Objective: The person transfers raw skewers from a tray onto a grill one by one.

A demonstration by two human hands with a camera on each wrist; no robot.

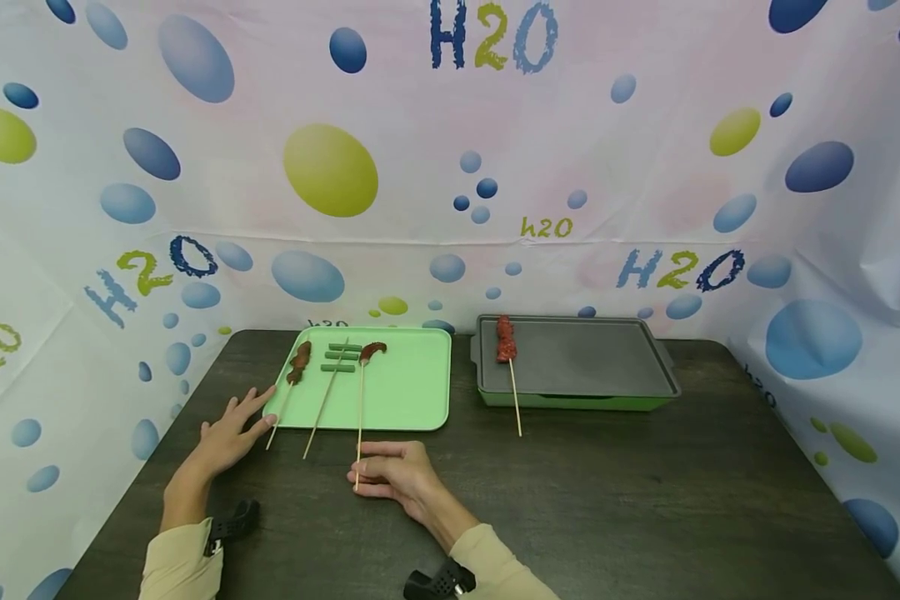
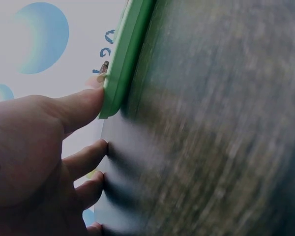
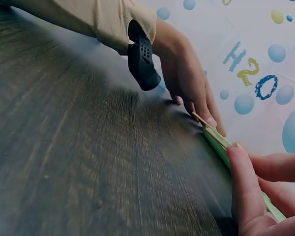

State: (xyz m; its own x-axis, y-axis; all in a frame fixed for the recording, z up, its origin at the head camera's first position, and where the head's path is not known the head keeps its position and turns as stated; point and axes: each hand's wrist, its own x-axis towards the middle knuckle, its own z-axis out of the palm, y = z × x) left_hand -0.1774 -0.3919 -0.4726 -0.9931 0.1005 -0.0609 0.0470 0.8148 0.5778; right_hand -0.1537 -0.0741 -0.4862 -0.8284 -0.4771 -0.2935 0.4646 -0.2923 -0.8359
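A white backdrop (image 1: 420, 125) with blue and lime spots and H2O lettering rises behind a dark wood-grain desk (image 1: 570, 500). On the desk we see a green tray (image 1: 412, 383) and, right of it, a grey griddle (image 1: 592, 358) with a red skewer (image 1: 506, 337) on it. The right hand (image 1: 401, 475) pinches the stick of the curled-tip skewer (image 1: 361, 400), its fingers clamped near the lower end; the tip lies over the tray, though we cannot tell whether it touches. Beside it are a green-stick skewer (image 1: 337, 367) and a brown skewer (image 1: 300, 360), their handles jutting past the near edge. The left hand (image 1: 228, 433) has its fingers spread apart, thumb against the tray's edge.
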